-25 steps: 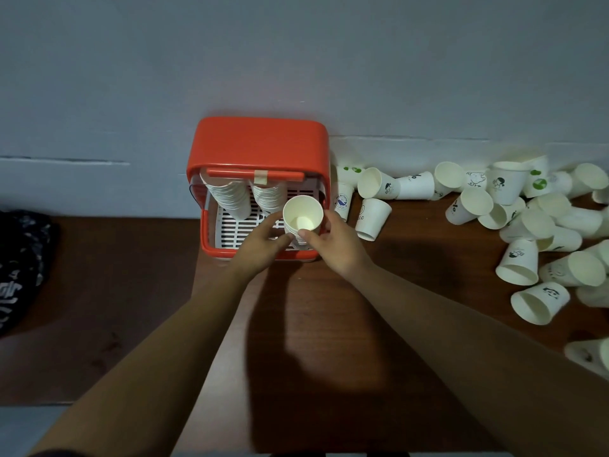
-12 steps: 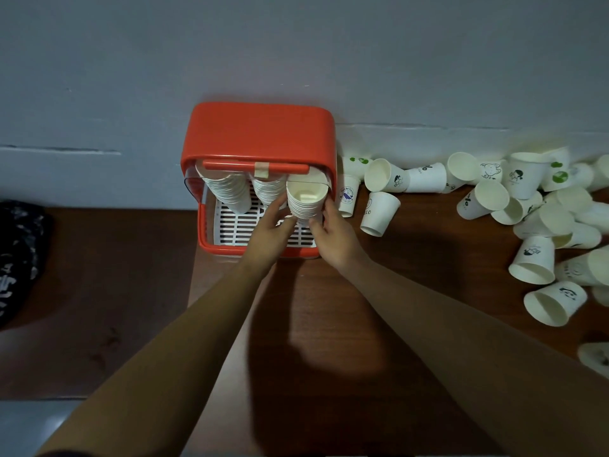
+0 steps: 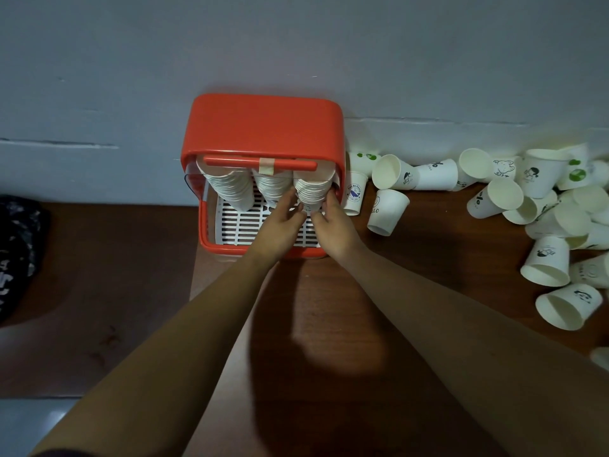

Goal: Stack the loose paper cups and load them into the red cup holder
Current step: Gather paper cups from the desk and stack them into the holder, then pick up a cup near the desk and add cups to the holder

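Red plastic frames the work: we have both hands inside the open front of the red cup holder point(image 3: 263, 127), which stands against the wall at the back of the tabletop point(image 3: 412, 258). Our left hand point(image 3: 280, 222) and right hand point(image 3: 333, 225) meet at the foot of the third cup stack point(image 3: 311, 192), fingers point(image 3: 296, 201) closed on its lower end from either side, thumbs nearly touching beneath it. Just left of the fingers hang two more stacks, the middle stack point(image 3: 272, 188) and the left stack point(image 3: 227, 189), all three tucked under the red bar point(image 3: 260, 163) (a strip of tape wraps its middle).

The risk, as we judge it, is a crooked seat: if the rims do not catch under the bar, letting go could drop the stack onto the white grille point(image 3: 240, 225), and a sideways nudge could knock the middle stack, which sits almost against our left fingers.

Room is tight. The holder's right wall stands hard by our right fingers, the low front rim lies under our wrists, so the clean exit is straight back toward us. Well right of the fingers, the loose paper cups point(image 3: 543, 209) lie scattered along the wall; the nearest stand just outside the holder.
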`<action>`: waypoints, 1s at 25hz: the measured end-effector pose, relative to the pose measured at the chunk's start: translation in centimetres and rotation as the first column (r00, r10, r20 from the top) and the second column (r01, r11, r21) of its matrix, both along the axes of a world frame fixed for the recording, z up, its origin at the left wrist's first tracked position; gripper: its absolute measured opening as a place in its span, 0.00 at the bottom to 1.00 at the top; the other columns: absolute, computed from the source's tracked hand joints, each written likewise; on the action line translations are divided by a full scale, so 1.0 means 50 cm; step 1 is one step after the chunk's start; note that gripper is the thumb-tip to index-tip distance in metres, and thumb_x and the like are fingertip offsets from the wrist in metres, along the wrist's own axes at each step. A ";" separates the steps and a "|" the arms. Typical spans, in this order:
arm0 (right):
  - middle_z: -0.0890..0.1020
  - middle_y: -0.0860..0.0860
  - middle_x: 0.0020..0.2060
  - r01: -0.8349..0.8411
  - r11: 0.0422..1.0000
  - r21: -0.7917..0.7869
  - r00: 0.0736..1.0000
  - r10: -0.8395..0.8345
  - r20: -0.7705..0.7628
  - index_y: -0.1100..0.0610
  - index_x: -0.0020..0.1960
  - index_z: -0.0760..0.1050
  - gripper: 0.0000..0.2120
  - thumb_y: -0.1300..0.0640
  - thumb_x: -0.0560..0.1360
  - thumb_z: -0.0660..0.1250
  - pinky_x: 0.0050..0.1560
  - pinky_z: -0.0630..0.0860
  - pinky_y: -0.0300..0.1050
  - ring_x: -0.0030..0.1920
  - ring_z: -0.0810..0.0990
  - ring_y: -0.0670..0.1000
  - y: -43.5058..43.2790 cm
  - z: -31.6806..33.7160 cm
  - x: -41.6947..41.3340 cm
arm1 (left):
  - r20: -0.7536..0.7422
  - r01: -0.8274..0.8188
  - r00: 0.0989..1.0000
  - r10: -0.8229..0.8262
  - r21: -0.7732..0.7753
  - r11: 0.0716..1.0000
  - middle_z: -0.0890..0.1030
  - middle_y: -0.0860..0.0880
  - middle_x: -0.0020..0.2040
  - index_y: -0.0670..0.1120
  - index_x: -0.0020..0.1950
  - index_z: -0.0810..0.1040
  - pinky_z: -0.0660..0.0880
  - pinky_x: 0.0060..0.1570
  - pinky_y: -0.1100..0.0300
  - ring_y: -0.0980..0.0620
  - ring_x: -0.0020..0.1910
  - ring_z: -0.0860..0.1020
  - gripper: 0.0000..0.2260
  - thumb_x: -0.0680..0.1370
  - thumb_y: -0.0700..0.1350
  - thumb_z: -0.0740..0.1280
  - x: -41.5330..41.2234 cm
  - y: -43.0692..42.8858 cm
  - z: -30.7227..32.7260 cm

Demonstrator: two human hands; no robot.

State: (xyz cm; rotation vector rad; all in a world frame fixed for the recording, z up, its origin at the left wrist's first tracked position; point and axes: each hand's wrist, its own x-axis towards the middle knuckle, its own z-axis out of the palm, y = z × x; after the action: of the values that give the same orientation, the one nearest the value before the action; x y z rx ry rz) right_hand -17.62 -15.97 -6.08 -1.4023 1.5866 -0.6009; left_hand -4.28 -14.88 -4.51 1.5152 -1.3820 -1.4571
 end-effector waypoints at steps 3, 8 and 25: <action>0.74 0.52 0.68 0.008 1.000 0.018 0.999 -0.009 0.031 0.52 0.78 0.55 0.26 0.58 0.81 0.57 0.56 0.69 0.40 0.61 0.76 0.49 -0.017 0.009 0.006 | -0.010 0.047 0.999 -0.047 0.017 0.999 0.71 0.56 0.73 0.54 0.77 0.63 0.65 0.73 0.49 0.61 0.71 0.69 0.28 0.76 0.52 0.62 0.003 -0.008 -0.003; 0.79 0.53 0.58 0.027 0.999 0.019 0.999 -0.028 0.032 0.54 0.73 0.64 0.19 0.58 0.82 0.56 0.48 0.73 0.38 0.52 0.77 0.48 0.001 0.051 -0.002 | 0.057 0.049 0.997 -0.050 0.013 0.999 0.72 0.54 0.71 0.50 0.78 0.62 0.68 0.68 0.56 0.61 0.65 0.71 0.25 0.81 0.42 0.62 0.018 -0.002 0.015; 0.70 0.54 0.69 0.255 0.962 -0.095 0.884 -0.272 -0.380 0.57 0.73 0.67 0.25 0.47 0.79 0.64 0.68 0.66 0.47 0.69 0.69 0.53 0.422 0.254 -0.418 | 0.479 0.425 0.815 -0.328 -0.108 0.899 0.79 0.49 0.55 0.45 0.60 0.78 0.69 0.49 0.61 0.51 0.52 0.77 0.12 0.80 0.50 0.66 -0.212 0.255 0.200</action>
State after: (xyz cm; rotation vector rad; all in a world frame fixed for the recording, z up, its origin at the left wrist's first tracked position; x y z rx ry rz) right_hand -38.50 5.14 6.62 -1.4085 2.1210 -0.5353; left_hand -14.86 -2.11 5.46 1.5564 -2.1539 -1.1550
